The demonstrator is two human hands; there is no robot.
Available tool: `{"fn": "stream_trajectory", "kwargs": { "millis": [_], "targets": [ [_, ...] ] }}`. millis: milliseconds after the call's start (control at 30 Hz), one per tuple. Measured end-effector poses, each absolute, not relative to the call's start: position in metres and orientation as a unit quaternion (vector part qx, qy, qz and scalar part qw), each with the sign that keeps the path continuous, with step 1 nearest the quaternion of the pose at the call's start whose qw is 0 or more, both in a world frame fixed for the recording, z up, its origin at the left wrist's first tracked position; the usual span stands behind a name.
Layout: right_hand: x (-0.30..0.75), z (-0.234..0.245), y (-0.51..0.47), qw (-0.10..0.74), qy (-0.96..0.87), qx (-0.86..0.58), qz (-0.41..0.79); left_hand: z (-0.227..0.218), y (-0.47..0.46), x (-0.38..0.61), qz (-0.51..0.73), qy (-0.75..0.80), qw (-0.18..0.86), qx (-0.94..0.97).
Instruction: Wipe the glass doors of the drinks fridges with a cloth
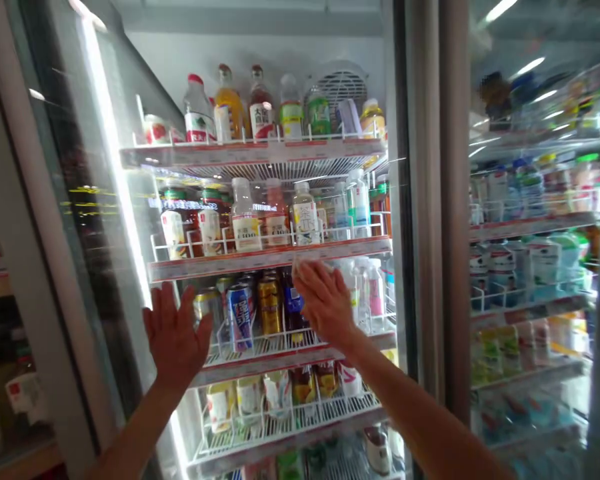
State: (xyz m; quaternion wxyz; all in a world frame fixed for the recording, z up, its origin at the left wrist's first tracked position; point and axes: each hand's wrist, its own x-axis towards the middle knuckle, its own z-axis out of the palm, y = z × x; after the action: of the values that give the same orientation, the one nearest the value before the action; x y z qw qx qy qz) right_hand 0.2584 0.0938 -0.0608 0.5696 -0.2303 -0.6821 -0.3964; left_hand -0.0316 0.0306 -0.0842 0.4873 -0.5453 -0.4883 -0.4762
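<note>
My left hand [176, 333] is raised with its fingers spread, palm toward the glass door [275, 87] of a lit drinks fridge. Nothing shows in it; whether it touches the glass I cannot tell. Farther right, my right hand [325, 300] lies flat against the glass, fingers together and pointing up and left. A bit of white cloth [296, 268] peeks out by its fingertips, mostly hidden under the hand. Behind the pane, near this hand, stand a gold can [270, 307] and a blue-and-white can [241, 318].
Wire shelves hold rows of bottles, including an orange juice bottle [229, 107] up top and a white-labelled bottle [305, 217] below. A metal door frame [430, 200] divides this door from another stocked fridge [535, 227] on the right. A bright light strip [117, 160] runs down the left.
</note>
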Motion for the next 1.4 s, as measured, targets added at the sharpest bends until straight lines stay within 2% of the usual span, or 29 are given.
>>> {"fn": "stream_trajectory", "kwargs": {
  "millis": [67, 167, 233, 300, 467, 667, 733, 833, 933, 1067, 1133, 1233, 1333, 1400],
  "targets": [
    [0.277, -0.056, 0.099, 0.597, -0.647, -0.252, -0.401, -0.084, 0.030, -0.032, -0.472, -0.497, 0.487, -0.541],
    [0.313, -0.043, 0.113, 0.692, -0.521, -0.355, -0.352, -0.084, 0.029, -0.032, -0.465, -0.496, 0.494, -0.542],
    [0.313, -0.039, 0.115, 0.712, -0.489, -0.376, -0.335, -0.084, 0.030, -0.031, -0.466, -0.491, 0.497, -0.543],
    [0.292, -0.043, 0.107, 0.691, -0.527, -0.351, -0.348, -0.084, 0.030, -0.031, -0.468, -0.487, 0.499, -0.543],
    [0.263, -0.060, 0.098, 0.570, -0.665, -0.249, -0.413, -0.083, 0.031, -0.032, -0.477, -0.461, 0.504, -0.553],
    [0.302, -0.037, 0.120, 0.712, -0.470, -0.406, -0.328, -0.085, 0.031, -0.035, -0.474, -0.462, 0.499, -0.560],
    [0.278, -0.036, 0.113, 0.699, -0.499, -0.384, -0.339, -0.085, 0.031, -0.035, -0.474, -0.462, 0.493, -0.564],
    [0.238, -0.045, 0.098, 0.623, -0.604, -0.306, -0.391, -0.085, 0.030, -0.036, -0.479, -0.449, 0.494, -0.570],
    [0.246, -0.048, 0.096, 0.584, -0.639, -0.276, -0.417, -0.084, 0.030, -0.036, -0.482, -0.440, 0.495, -0.574],
    [0.299, -0.032, 0.117, 0.697, -0.484, -0.396, -0.352, -0.085, 0.030, -0.036, -0.473, -0.437, 0.510, -0.570],
    [0.299, -0.026, 0.122, 0.722, -0.448, -0.406, -0.336, -0.085, 0.031, -0.036, -0.473, -0.439, 0.510, -0.568],
    [0.258, -0.034, 0.109, 0.681, -0.520, -0.363, -0.366, -0.087, 0.033, -0.037, -0.484, -0.447, 0.490, -0.571],
    [0.224, -0.049, 0.091, 0.560, -0.662, -0.286, -0.409, -0.088, 0.034, -0.039, -0.493, -0.445, 0.476, -0.576],
    [0.233, -0.049, 0.090, 0.514, -0.695, -0.258, -0.431, -0.088, 0.034, -0.039, -0.493, -0.449, 0.474, -0.575]
  ]
}}
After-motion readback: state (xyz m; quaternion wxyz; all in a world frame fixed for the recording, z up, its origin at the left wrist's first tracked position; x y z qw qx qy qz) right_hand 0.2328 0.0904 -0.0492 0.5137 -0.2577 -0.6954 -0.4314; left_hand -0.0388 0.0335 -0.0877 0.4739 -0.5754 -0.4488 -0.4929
